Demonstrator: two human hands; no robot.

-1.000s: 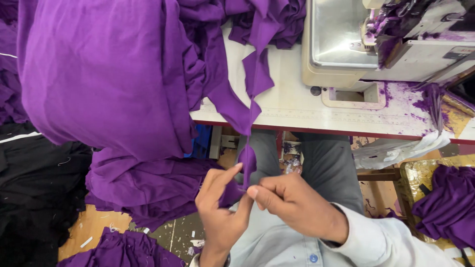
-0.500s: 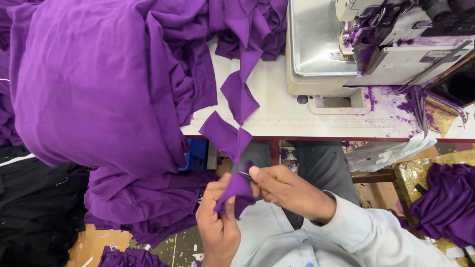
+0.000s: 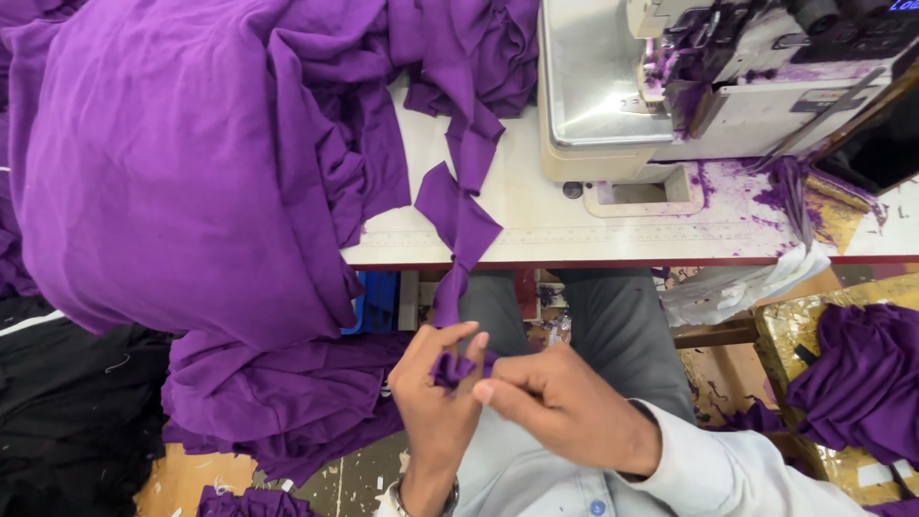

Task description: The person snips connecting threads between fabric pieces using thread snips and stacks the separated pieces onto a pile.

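Head camera, looking steeply down, close over lap and table [image 3: 574,235].

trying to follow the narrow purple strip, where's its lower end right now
In the head view, the purple strip hangs off the table's front edge at centre, its lower end pinched between the left hand and right hand.

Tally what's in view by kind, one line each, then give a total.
Purple fabric strip, its end pinched by the left hand and right hand: 1
Large purple fabric heap: 1
Sewing machine: 1
White worktable: 1
Black fabric pile: 1
Total: 5
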